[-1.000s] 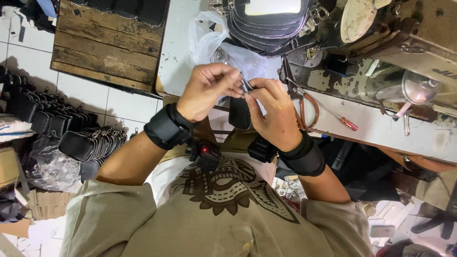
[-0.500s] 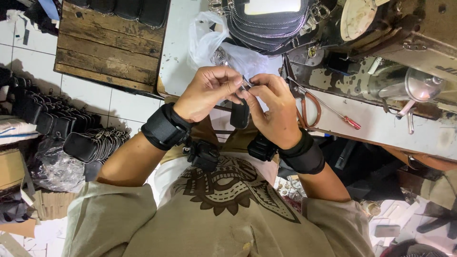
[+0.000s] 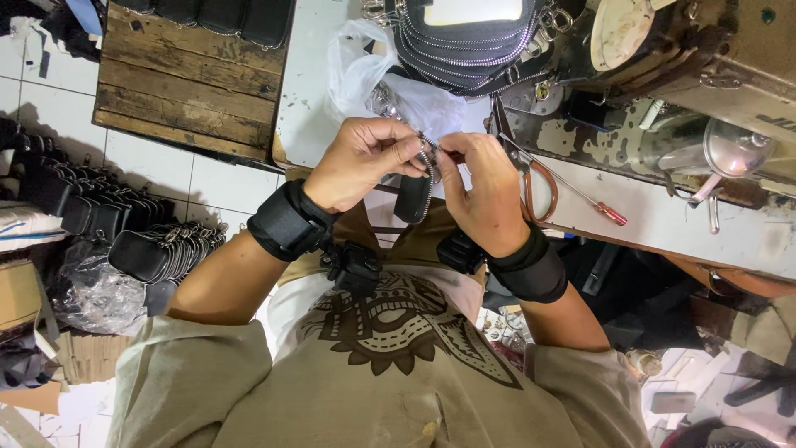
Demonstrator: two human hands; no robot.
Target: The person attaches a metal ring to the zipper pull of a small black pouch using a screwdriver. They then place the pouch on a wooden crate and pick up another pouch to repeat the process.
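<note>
At the centre of the frame, the left hand (image 3: 361,162) and right hand (image 3: 481,195) both pinch the zipper (image 3: 428,158) of a small black pouch (image 3: 412,197). The slider looks mid-fitting; next calls for steady, fine alignment.

— What is being held?
— A small black pouch (image 3: 412,197) with a silver zipper running down its edge. It hangs upright, below the fingers.
— Where exactly?
— Between both hands, in front of the chest; its top, with a small metal zipper pull (image 3: 428,152), is pinched at fingertip level.
</note>
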